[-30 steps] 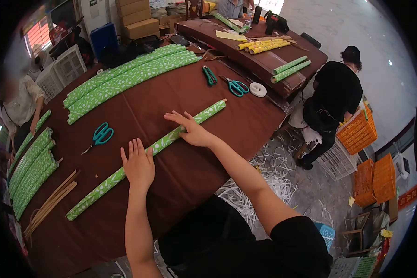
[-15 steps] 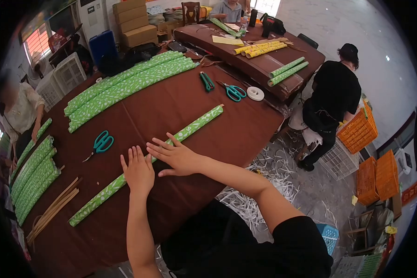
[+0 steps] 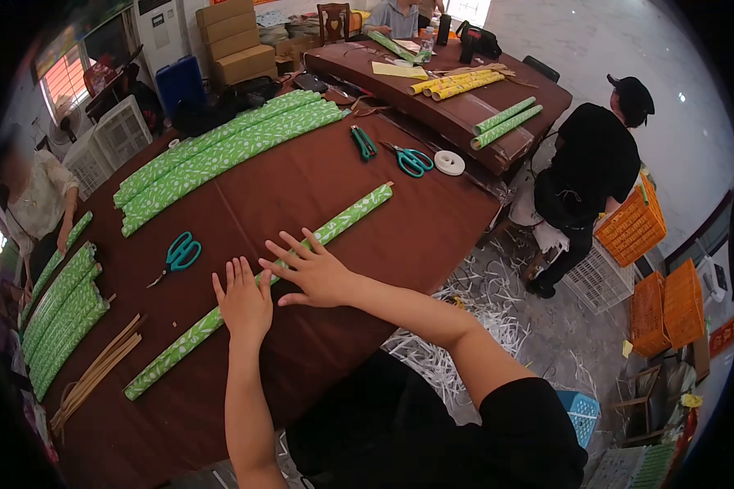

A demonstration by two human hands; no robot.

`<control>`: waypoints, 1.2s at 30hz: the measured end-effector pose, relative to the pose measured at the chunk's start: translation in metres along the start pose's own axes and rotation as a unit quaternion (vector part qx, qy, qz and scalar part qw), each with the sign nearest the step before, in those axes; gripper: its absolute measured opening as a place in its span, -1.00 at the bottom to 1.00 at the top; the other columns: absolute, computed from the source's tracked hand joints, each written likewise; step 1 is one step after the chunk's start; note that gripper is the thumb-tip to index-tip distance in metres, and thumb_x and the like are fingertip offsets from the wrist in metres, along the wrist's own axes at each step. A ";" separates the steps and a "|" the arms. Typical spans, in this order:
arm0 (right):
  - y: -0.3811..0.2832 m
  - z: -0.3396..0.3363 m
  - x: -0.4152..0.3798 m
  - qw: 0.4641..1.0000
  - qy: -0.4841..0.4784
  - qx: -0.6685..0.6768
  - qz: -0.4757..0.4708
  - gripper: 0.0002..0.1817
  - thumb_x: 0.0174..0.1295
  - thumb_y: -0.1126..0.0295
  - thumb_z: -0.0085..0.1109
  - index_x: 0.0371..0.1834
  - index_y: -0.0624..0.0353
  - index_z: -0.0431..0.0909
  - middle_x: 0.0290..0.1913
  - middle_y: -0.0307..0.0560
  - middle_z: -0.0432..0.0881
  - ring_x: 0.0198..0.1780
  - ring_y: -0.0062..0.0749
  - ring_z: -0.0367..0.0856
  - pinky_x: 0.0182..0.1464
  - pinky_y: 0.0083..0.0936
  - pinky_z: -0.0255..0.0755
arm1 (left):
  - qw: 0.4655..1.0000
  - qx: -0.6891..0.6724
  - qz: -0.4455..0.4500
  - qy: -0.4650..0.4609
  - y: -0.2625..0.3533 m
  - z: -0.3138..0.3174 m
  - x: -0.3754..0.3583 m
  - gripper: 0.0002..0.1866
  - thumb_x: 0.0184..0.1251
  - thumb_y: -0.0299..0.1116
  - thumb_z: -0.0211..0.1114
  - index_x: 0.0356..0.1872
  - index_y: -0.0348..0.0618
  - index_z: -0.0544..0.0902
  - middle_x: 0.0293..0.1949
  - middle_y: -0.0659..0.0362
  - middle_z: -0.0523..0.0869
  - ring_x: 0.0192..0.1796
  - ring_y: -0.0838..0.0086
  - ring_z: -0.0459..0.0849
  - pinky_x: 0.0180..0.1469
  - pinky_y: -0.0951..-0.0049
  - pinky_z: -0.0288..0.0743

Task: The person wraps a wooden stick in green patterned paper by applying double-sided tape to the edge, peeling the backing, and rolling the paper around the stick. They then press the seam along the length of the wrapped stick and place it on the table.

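Two flat, open hands are pressed on one long green patterned roll point(image 3: 347, 220) lying diagonally across the brown table point(image 3: 302, 179): the left hand point(image 3: 243, 301) and right hand point(image 3: 314, 273) sit side by side near its middle, fingers spread, nothing gripped. Three pairs of teal scissors are counted: one point(image 3: 177, 254) left of the hands, two point(image 3: 408, 156) further back beside a white tape reel point(image 3: 449, 163). Finished green rolls are stacked in a far pile point(image 3: 220, 147). Three orange crates point(image 3: 632, 228) are seen at right, contents can't be made out.
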State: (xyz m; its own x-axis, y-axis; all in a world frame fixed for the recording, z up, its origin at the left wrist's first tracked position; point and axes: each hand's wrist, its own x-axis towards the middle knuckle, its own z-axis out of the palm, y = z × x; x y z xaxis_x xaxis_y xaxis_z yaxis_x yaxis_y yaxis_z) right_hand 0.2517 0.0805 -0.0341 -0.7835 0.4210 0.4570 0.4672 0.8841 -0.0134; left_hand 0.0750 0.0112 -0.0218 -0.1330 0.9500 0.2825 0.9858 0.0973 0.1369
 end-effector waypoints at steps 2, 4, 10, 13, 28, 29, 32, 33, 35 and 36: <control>0.001 0.000 -0.001 1.000 0.005 -0.010 0.008 -0.16 0.29 -0.36 -0.12 0.53 -0.13 0.16 0.56 0.00 0.07 0.60 0.02 -0.13 0.52 0.17 -0.31 | 1.000 0.004 0.001 0.001 0.000 -0.001 0.000 -0.33 0.58 0.05 -0.22 0.37 -0.39 0.34 0.37 -0.06 0.44 0.50 0.24 0.24 0.56 0.09 -0.21; 0.004 0.001 -0.001 1.000 0.010 -0.021 0.016 -0.16 0.29 -0.36 -0.12 0.53 -0.14 0.16 0.56 0.02 0.08 0.59 0.04 -0.13 0.52 0.18 -0.31 | 1.000 0.007 0.003 0.003 0.000 -0.001 0.000 -0.33 0.58 0.05 -0.22 0.37 -0.39 0.34 0.36 -0.06 0.44 0.50 0.24 0.25 0.56 0.09 -0.20; 0.015 -0.003 -0.002 0.996 0.045 -0.031 0.069 -0.16 0.29 -0.35 -0.12 0.48 -0.02 0.27 0.54 0.05 0.13 0.59 -0.02 -0.09 0.54 0.10 -0.33 | 1.000 0.008 0.006 0.012 -0.001 0.001 0.000 -0.33 0.58 0.04 -0.21 0.36 -0.40 0.34 0.35 -0.07 0.45 0.49 0.23 0.26 0.56 0.09 -0.19; 0.021 -0.007 -0.002 0.990 0.025 -0.060 0.125 -0.17 0.27 -0.30 -0.01 0.48 0.00 0.25 0.54 -0.01 0.14 0.60 -0.09 -0.09 0.54 0.07 -0.28 | 1.000 0.011 0.006 0.011 -0.001 0.001 0.000 -0.33 0.58 0.04 -0.21 0.36 -0.40 0.34 0.35 -0.07 0.45 0.49 0.23 0.26 0.56 0.09 -0.19; 0.013 -0.003 -0.003 0.999 -0.017 0.031 0.008 -0.26 0.33 -0.31 -0.13 0.51 -0.24 0.20 0.55 -0.03 0.11 0.60 -0.06 -0.08 0.53 0.15 -0.30 | 1.000 0.008 0.000 -0.001 0.001 0.000 0.000 -0.35 0.58 0.02 -0.18 0.37 -0.39 0.34 0.36 -0.06 0.44 0.50 0.24 0.25 0.56 0.08 -0.19; 0.012 -0.004 -0.003 0.999 -0.018 0.026 0.012 -0.26 0.33 -0.32 -0.14 0.51 -0.25 0.21 0.55 -0.02 0.11 0.60 -0.05 -0.09 0.53 0.15 -0.30 | 1.000 0.010 0.000 -0.001 0.000 0.001 0.000 -0.35 0.58 0.01 -0.18 0.37 -0.39 0.33 0.36 -0.06 0.44 0.50 0.24 0.25 0.56 0.08 -0.19; 0.012 -0.003 -0.003 0.999 -0.019 0.021 0.024 -0.25 0.32 -0.33 -0.16 0.50 -0.26 0.21 0.55 -0.02 0.11 0.60 -0.04 -0.10 0.53 0.16 -0.31 | 1.000 0.013 0.000 -0.001 0.000 0.000 0.000 -0.36 0.58 0.01 -0.18 0.38 -0.39 0.33 0.37 -0.06 0.43 0.50 0.25 0.25 0.56 0.08 -0.19; 0.012 -0.003 -0.003 0.999 -0.022 0.019 0.031 -0.25 0.32 -0.34 -0.17 0.50 -0.26 0.22 0.55 -0.01 0.11 0.60 -0.04 -0.11 0.53 0.17 -0.32 | 1.000 0.012 -0.001 -0.001 0.001 -0.001 0.000 -0.36 0.58 0.01 -0.18 0.38 -0.38 0.33 0.37 -0.05 0.43 0.50 0.25 0.25 0.56 0.09 -0.19; 0.013 -0.003 -0.004 0.999 -0.022 0.011 0.039 -0.26 0.32 -0.35 -0.18 0.50 -0.29 0.22 0.55 -0.02 0.11 0.60 -0.03 -0.10 0.52 0.21 -0.31 | 1.000 0.013 -0.001 -0.001 0.000 0.000 0.000 -0.36 0.58 0.01 -0.19 0.38 -0.39 0.33 0.37 -0.05 0.43 0.50 0.25 0.25 0.56 0.09 -0.19; 0.013 -0.004 -0.004 0.999 -0.022 0.002 0.047 -0.26 0.31 -0.36 -0.19 0.50 -0.31 0.23 0.55 -0.02 0.12 0.60 -0.02 -0.10 0.51 0.25 -0.31 | 1.000 0.013 0.000 0.000 0.000 0.000 0.000 -0.36 0.58 0.01 -0.19 0.38 -0.39 0.33 0.37 -0.05 0.43 0.50 0.25 0.25 0.56 0.10 -0.19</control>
State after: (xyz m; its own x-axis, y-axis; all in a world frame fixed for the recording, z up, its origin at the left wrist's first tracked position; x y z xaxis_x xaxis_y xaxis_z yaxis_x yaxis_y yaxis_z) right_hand 0.2627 0.0899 -0.0329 -0.7533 0.5104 0.4147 0.5376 0.8412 -0.0589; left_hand 0.0753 0.0112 -0.0223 -0.1334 0.9500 0.2824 0.9880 0.1051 0.1130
